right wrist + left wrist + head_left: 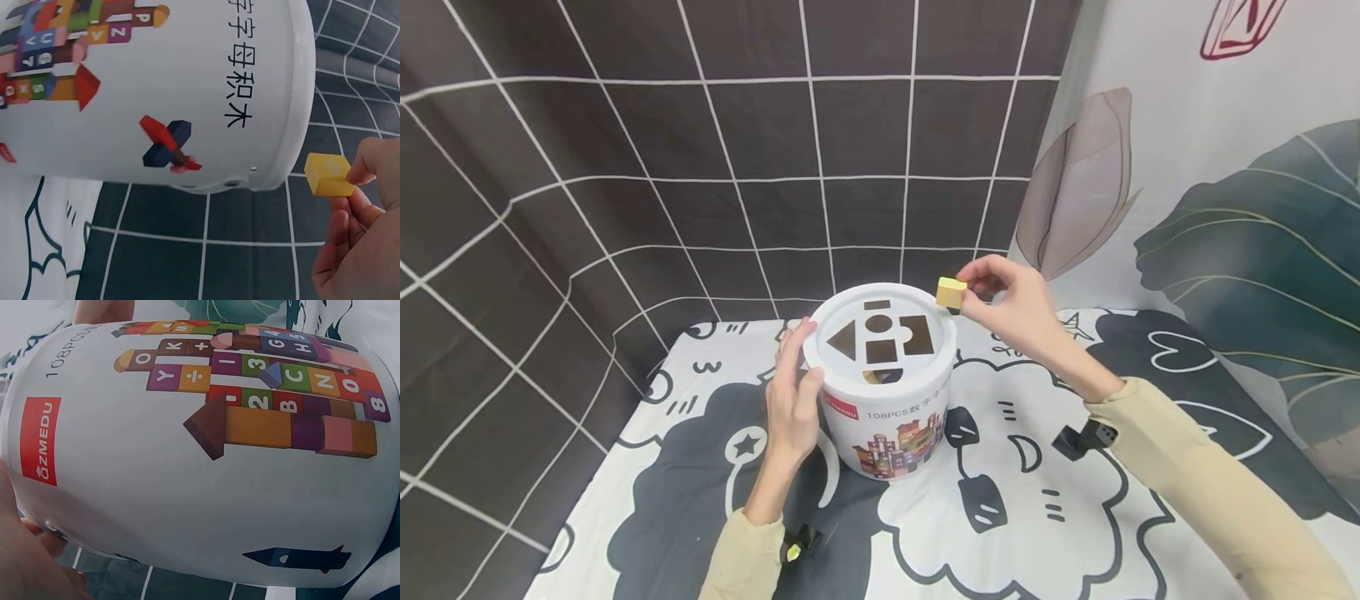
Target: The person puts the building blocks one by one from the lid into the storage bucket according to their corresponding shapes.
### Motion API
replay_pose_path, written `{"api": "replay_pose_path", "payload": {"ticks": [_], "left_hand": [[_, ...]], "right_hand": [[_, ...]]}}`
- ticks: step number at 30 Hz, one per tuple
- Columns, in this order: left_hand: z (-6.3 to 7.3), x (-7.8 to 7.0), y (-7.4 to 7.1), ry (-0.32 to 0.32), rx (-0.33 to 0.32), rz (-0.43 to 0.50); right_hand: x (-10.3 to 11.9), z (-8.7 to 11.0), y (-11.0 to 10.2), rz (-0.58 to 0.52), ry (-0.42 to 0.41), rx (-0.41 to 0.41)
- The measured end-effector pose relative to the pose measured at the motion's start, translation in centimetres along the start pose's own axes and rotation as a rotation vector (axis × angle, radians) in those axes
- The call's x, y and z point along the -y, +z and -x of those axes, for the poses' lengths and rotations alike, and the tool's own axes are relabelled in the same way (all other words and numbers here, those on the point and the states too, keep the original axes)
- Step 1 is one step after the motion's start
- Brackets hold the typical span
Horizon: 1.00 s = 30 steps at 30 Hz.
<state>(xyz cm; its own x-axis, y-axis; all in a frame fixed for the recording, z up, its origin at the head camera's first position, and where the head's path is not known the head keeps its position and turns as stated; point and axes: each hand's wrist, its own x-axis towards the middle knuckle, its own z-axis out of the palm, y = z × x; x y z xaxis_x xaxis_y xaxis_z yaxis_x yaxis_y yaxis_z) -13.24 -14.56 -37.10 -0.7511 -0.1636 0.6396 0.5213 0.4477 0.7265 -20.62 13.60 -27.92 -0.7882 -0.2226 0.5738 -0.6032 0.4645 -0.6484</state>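
A white bucket (pixel 880 417) printed with block pictures stands upright on the patterned cloth. Its white lid (pixel 820 321) has cut-out holes: a triangle, a circle, a square and other shapes. My left hand (pixel 793 404) rests against the bucket's left side, fingers and thumb spread at the lid's rim. In the left wrist view only part of that hand (pixel 31 562) shows beside the bucket. A small yellow block (pixel 951 292) is pinched between thumb and fingers of my right hand (pixel 1011 304), close by the lid's right rim. The right wrist view shows a faint mark on the block (pixel 328 174).
Under the bucket lies a black-and-white cartoon cloth (pixel 1037 500). A dark curtain with a white grid (pixel 760 167) hangs close behind, and a leaf-patterned curtain (pixel 1225 208) hangs at the right. Something yellowish shows through the front hole of the lid.
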Motion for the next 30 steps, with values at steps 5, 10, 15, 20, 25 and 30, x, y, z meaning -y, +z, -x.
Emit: {"api": "replay_pose_path", "payload": {"ticks": [5, 10, 15, 20, 25, 30], "left_hand": [[0.1, -0.1, 0.0, -0.005, 0.003, -0.011], [0.0, -0.1, 0.0, -0.012, 0.001, -0.015], [0.0, -0.2, 0.0, -0.025, 0.004, -0.02], [0.0, -0.3, 0.0, -0.026, 0.007, -0.024], [0.0, -0.2, 0.0, -0.012, 0.01, -0.02], [-0.1, -0.1, 0.1, 0.001, 0.01, -0.017]], "right_hand": [[0.4, -1.5, 1.3, -0.049, 0.006, 0.061], [0.5, -2.9, 2.5, -0.061, -0.017, 0.101], [0.4, -3.9, 3.5, -0.083, -0.019, 0.138], [0.4, -4.5, 4.6, -0.094, -0.017, 0.175], [0.5, -4.9, 5.4, -0.098, -0.025, 0.197], [0.5, -5.1, 6.0, -0.108, -0.018, 0.231]]}}
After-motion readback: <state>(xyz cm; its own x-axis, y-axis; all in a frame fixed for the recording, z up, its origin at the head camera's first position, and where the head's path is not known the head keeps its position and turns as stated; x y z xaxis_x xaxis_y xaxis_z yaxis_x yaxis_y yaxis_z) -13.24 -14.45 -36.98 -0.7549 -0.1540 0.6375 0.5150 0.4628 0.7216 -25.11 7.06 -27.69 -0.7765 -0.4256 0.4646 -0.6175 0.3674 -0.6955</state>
